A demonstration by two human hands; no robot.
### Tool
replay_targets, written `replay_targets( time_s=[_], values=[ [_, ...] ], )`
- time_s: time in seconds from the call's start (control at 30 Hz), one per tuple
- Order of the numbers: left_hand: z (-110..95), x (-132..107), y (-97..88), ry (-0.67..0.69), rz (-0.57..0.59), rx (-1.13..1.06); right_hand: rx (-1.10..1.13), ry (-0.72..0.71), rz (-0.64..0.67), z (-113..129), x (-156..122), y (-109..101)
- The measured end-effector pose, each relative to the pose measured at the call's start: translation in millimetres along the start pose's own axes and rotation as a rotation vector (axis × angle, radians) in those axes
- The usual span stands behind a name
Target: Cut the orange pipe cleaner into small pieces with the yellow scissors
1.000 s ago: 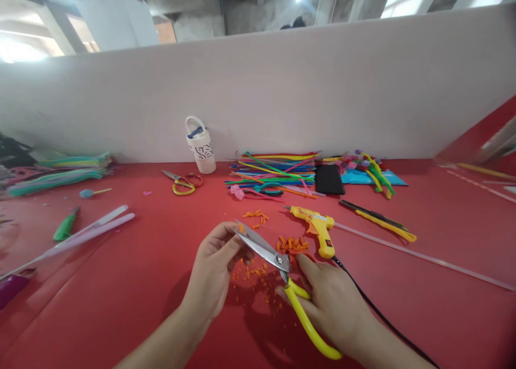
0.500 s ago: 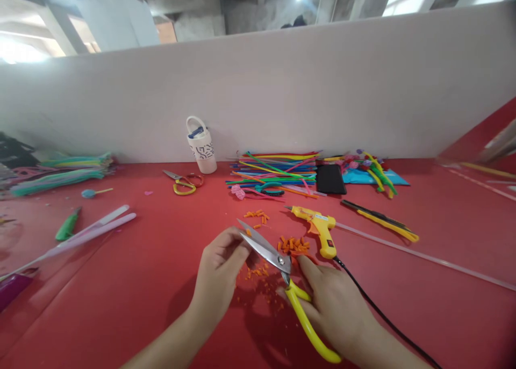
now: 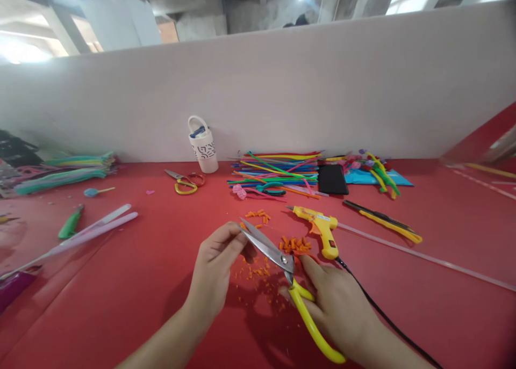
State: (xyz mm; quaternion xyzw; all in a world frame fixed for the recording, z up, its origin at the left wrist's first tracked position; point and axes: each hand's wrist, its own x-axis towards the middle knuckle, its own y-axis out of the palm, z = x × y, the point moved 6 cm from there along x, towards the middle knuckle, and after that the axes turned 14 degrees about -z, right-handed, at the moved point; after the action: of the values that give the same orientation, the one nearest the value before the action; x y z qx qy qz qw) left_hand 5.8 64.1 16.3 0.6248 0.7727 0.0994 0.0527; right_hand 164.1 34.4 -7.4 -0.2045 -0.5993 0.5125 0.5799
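Red worktop bore orange clippings near raised scissors. Right hand gripped handles, likely for leverage; left hand pinched small orange piece by blade tips, probably to steady it there.

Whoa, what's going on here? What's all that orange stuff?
A person's right hand has big scissors in its grip, blades slightly open. The left hand seems to pinch a tiny orange bit at the blades. Little orange pieces and crumbs lie on the red table, near a yellow glue gun.
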Motion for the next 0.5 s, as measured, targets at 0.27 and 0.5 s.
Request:
replay_targets(
  time_s=[0.27,0.5],
  values=[
    [1.1,-1.5,1.5,-0.029,-0.006,-0.05,0.014,-0.026,-0.015,0.9,-2.3,2.5],
    [2.4,-1.3,2.0,-0.035,-0.001,-0.053,0.023,-0.028,-0.017,1.2,-3.1,3.3]
  ],
)
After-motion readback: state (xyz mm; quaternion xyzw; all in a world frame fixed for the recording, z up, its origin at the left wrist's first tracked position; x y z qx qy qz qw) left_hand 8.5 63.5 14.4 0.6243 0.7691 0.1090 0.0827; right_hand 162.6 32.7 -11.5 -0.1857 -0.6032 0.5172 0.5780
